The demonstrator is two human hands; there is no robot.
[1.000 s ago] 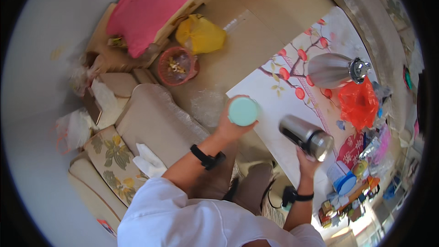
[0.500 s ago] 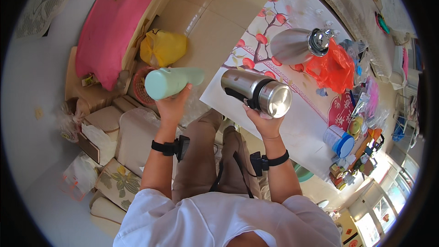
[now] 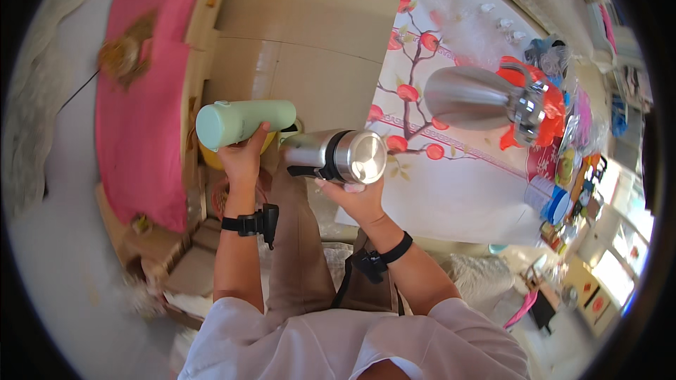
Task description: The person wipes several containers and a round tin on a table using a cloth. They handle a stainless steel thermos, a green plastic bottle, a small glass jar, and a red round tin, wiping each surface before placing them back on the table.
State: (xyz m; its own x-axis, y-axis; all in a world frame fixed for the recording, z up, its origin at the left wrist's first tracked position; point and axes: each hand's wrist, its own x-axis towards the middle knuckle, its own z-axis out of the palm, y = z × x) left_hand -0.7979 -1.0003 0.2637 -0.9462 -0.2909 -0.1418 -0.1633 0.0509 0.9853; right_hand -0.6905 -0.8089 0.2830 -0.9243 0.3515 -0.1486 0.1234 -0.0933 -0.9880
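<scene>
A mint-green insulated bottle (image 3: 248, 122) lies sideways in my left hand (image 3: 243, 160), whose fingers wrap it from below. Close on its right, my right hand (image 3: 360, 200) grips a stainless-steel thermos flask (image 3: 322, 152) with a black band and handle. The flask is tilted, its shiny round end toward the right. Both vessels are held up in the air, over my legs and the floor, with a small gap between them. Farther right, a large steel vacuum jug (image 3: 470, 98) lies on its side on the table with the patterned cover (image 3: 451, 193).
Beyond the jug sit a red plastic bag (image 3: 553, 109) and a blue-lidded tub (image 3: 548, 198), among clutter at the table's right side. On the left stands a wooden bench with a pink cover (image 3: 144, 119). Something yellow (image 3: 211, 157) shows behind my left hand.
My view has turned, so the table appears farther right and the pink-covered bench larger. Both vessels stay gripped. The steel flask has moved left, closer to the green bottle.
</scene>
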